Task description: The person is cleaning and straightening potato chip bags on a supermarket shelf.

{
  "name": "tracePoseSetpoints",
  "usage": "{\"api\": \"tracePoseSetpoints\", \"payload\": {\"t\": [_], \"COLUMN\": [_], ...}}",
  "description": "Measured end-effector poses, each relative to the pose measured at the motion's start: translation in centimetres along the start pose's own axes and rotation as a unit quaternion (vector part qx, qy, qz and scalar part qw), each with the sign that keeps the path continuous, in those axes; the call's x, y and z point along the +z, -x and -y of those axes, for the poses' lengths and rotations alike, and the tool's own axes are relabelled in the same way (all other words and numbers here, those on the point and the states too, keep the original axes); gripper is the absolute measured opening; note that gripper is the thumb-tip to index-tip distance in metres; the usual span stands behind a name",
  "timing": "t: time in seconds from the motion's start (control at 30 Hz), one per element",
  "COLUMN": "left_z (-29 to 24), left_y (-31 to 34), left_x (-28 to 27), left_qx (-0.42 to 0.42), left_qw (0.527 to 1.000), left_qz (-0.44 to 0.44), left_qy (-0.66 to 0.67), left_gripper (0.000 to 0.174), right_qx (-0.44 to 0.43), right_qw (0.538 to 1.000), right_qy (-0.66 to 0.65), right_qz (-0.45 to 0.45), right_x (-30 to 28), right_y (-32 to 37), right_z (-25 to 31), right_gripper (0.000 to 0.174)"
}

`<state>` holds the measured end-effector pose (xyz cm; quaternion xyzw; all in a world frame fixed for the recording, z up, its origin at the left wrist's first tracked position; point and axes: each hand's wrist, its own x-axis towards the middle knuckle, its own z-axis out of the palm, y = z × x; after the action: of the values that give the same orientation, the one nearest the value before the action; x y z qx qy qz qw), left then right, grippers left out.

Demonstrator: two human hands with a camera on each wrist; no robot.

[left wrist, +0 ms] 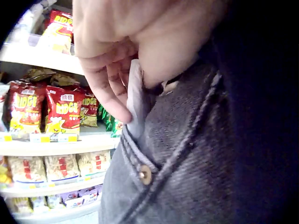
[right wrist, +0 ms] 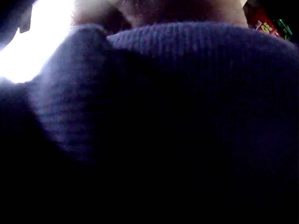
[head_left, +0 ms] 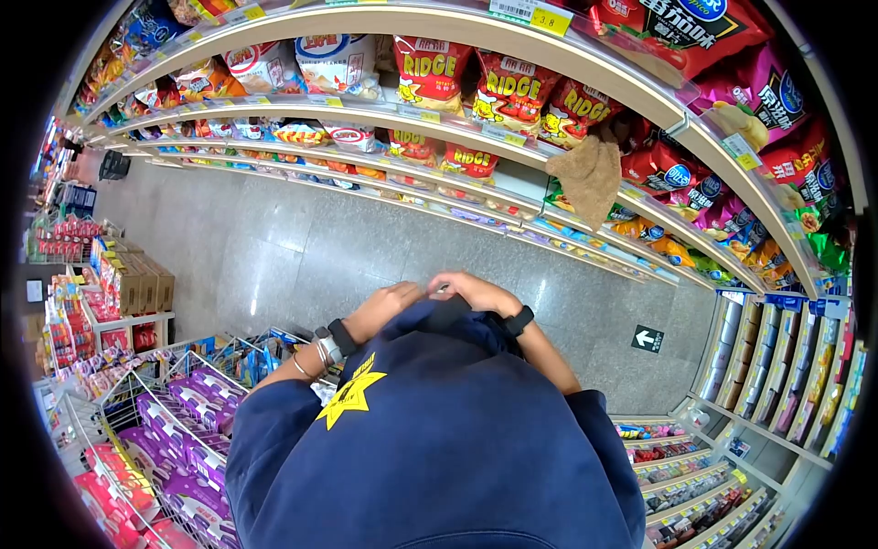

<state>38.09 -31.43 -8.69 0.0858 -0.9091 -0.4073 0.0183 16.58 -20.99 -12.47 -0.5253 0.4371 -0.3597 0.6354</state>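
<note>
In the left wrist view the left hand (left wrist: 140,42) is at the front pocket of grey jeans (left wrist: 182,172). Its curled fingers lie against a pale, flat strip (left wrist: 136,95) that sticks up at the pocket edge; whether this is lining or a separate item I cannot tell. From the head, the left hand (head_left: 393,300) and right hand (head_left: 468,289) nearly meet at the front of a navy top (head_left: 448,412). The right fingers are bent; what they hold, if anything, is unclear. Ribbed navy cloth (right wrist: 187,51) fills most of the right wrist view, below blurred skin.
Shelves of snack bags (head_left: 430,73) curve across the front, with a brown cloth (head_left: 590,178) hanging over one edge. Wire baskets of purple packs (head_left: 187,439) stand at the left, beyond them cardboard boxes (head_left: 137,284). More shelving (head_left: 777,375) is at the right. A floor arrow sign (head_left: 647,339) shows.
</note>
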Motion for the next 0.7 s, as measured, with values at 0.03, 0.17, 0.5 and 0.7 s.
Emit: {"api": "tracePoseSetpoints", "payload": {"t": [0.03,0.17,0.5,0.7], "left_z": [0.4,0.3,-0.8,-1.0], "left_y": [0.4,1.6,1.9,1.5], "left_x": [-0.1,-0.6,-1.1,-1.6], "left_qx": [-0.027,-0.023,-0.073,-0.035], "left_qw": [0.999,0.997,0.99,0.984], "left_qz": [-0.011,-0.065,-0.102,-0.16], "left_qy": [0.015,0.026,0.055,0.063], "left_gripper": [0.021,0.016,0.015,0.016], "right_qx": [-0.006,-0.013,-0.026,-0.007], "right_qw": [1.0,0.998,0.991,0.996], "right_qy": [-0.002,0.063,0.134,0.086], "right_qz": [0.011,0.019,0.012,0.01], "right_x": [-0.1,-0.1,1.9,2.3], "right_y": [0.5,0.7,-1.0,-1.3], "right_z": [0.6,0.3,2.0,-0.4], "right_gripper": [0.037,0.059,0.041,0.036]}}
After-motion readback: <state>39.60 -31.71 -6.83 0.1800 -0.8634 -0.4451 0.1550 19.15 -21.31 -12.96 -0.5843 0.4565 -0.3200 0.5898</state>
